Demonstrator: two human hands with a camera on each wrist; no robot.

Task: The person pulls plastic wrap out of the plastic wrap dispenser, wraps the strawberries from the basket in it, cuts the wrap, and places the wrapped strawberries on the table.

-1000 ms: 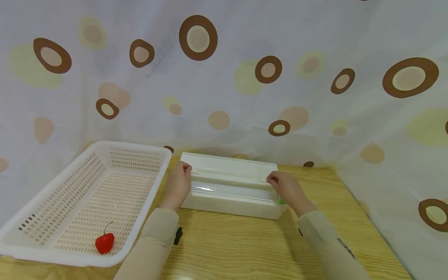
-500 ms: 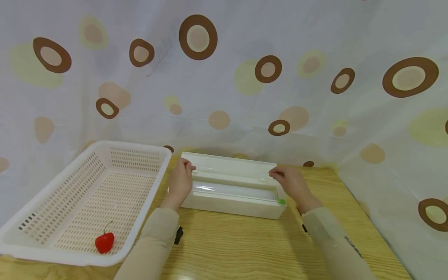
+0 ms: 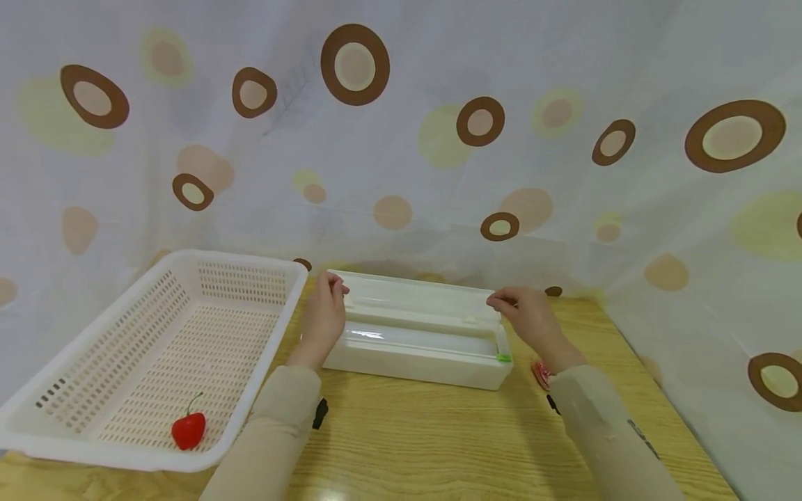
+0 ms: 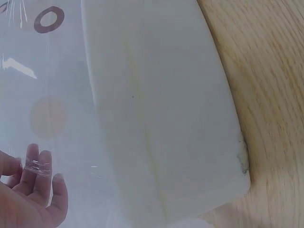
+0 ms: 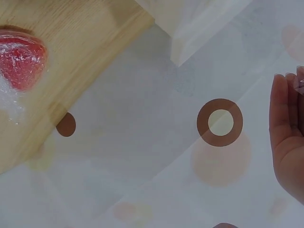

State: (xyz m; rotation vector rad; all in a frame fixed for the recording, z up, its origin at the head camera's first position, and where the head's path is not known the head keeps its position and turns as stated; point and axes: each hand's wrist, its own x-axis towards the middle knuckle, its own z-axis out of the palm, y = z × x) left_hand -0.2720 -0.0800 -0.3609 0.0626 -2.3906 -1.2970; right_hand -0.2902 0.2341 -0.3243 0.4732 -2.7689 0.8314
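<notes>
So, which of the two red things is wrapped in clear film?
The red thing on the table, right of the white box; the stemmed red one in the basket is bare.

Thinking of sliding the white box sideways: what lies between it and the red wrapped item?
Bare: in the head view, only wooden tabletop shows between the white box and the red wrapped item, which the right arm partly hides.

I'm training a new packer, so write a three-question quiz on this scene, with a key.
1. True or false: the box has its lid open.
2. Where is the pepper? A) in the box; B) in the basket; C) on the lid.
3. What clear material does the left hand hold?

Key: 1 true; 2 B; 3 film.
</notes>
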